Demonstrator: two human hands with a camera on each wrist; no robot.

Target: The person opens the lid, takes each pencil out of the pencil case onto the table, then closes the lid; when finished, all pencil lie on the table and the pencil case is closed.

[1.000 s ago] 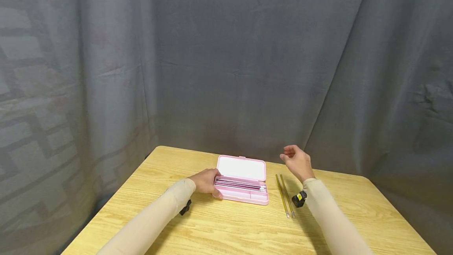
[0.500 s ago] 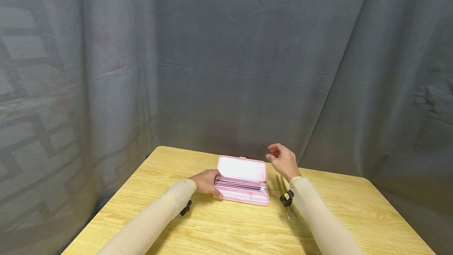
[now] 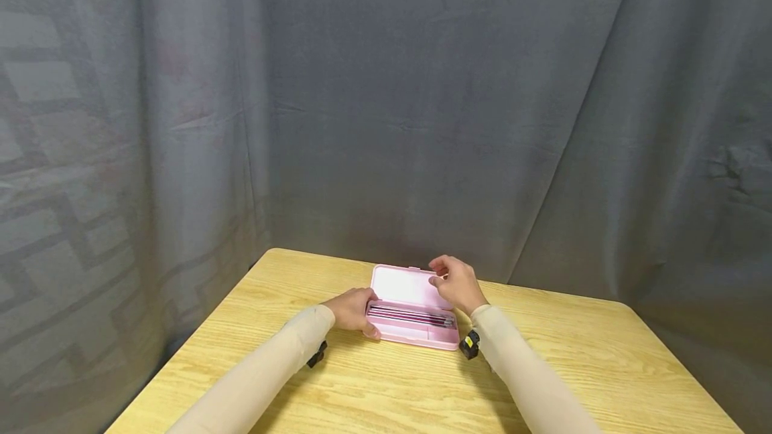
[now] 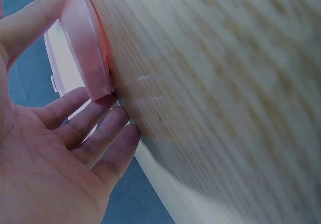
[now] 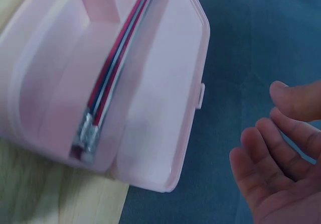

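- The pink pencil case point(image 3: 412, 313) lies open near the middle of the wooden table point(image 3: 603, 367), its long axis running left to right across the person; the lid point(image 3: 405, 285) stands up along the case's far edge.
- Red-and-white pencils point(image 3: 410, 317) lie inside the case, lengthwise in the tray, their metal ends point(image 5: 86, 137) towards the case's right end.
- The left hand point(image 3: 352, 309) rests against the case's left end; thumb point(image 4: 30, 20) along the case's edge, fingers point(image 4: 108, 133) straight on the table just beside it; it steadies rather than grasps.
- The right hand point(image 3: 456, 282) hovers at the lid's upper right corner, clearly the nearer hand to the lid; its fingers point(image 5: 281, 143) are loosely curled and hold nothing.
- In the right wrist view there is a gap between those fingers and the lid's rim point(image 5: 199, 58); from the head view they may be just touching it, and I cannot settle which.
- The lid lies left of and below the right hand, hinged along the case's long axis; a grey curtain point(image 3: 422, 86) hangs behind the case.
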